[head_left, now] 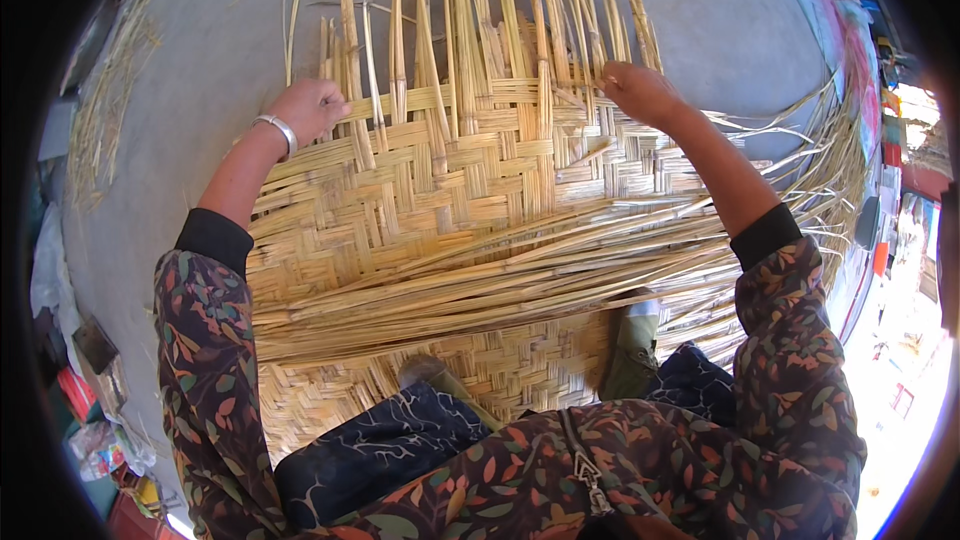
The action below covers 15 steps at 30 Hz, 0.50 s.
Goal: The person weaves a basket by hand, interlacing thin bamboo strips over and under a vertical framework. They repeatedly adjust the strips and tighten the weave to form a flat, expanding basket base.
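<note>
wide tan mat of flat split-cane strips (505,180), herringbone weave: spread on the smooth grey floor (225,80), ahead of the body and beneath the feet. at the far edge, long stiff tan strip ends (462,15), unwoven, pointing away, unevenly spaced. main risk, as judged: break in the herringbone, from lifting or skipping a wrong end in the crowded middle. second: slack or skewed edge, from unequal pull at the two sides.

left hand (310,108), silver band (282,130) at the wrist: fingers curled at the left end of a pale flat crosswise strip (415,100). right hand (640,92): fingers bent, beside the rightmost ends. well apart; clamped on anything or not, cannot tell. possible nicked fingers, from split edges against bare skin.

nearer: loose bundle of long, thin straw-coloured strips (500,265), across the mat. possible snag on the dark leaf-print sleeve (790,285), from frayed ends at right. olive-green shoe (633,345) at the bundle's near side: possible cracked strips, from shifted footing.
</note>
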{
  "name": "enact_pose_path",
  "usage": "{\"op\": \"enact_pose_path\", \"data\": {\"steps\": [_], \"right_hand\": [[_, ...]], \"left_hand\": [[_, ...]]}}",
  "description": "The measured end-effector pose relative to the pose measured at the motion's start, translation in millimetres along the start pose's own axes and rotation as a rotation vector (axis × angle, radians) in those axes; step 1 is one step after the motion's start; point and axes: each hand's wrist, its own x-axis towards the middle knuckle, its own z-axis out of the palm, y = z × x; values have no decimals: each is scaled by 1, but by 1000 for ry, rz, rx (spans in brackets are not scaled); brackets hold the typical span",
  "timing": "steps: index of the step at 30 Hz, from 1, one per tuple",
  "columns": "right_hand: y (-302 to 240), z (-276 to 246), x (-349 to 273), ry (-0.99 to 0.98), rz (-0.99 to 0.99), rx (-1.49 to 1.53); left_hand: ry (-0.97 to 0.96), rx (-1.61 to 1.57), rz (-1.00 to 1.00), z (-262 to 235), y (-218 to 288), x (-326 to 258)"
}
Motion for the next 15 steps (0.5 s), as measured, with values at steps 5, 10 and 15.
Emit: {"op": "enact_pose_path", "data": {"steps": [5,10,15], "right_hand": [[-10,1,-7,60,51,-44],[4,23,-13,305,-101,-238],[12,23,-16,421,-199,-312]], "left_hand": [[145,160,158,9,-17,1],[204,181,123,21,-8,-15],[259,112,121,36,-5,-30]]}}
